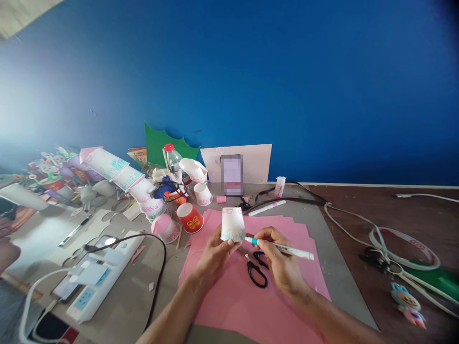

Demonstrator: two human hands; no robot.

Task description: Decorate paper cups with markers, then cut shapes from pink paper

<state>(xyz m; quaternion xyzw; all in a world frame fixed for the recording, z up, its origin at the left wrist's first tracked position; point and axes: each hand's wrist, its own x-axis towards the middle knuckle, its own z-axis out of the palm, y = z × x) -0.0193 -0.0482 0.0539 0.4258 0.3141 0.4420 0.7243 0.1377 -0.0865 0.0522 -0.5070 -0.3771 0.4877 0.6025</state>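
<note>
My left hand [214, 255] is closed round a white paper cup [232, 223], held upside down above pink paper sheets [247, 301]. My right hand [278, 260] grips a white marker with a teal tip [279, 247]; the tip touches the cup's lower rim, where there are teal markings. Black scissors [257, 270] lie on the pink paper just under my hands.
A red paper cup [190, 217], a pink-covered cup [165, 228] and a stack of decorated cups [118, 174] stand to the left. A white power strip [98, 277] with cables lies front left. A second marker [267, 207], glue bottle [279, 187], water bottle [174, 157] and right-side cables [380, 239] surround the sheets.
</note>
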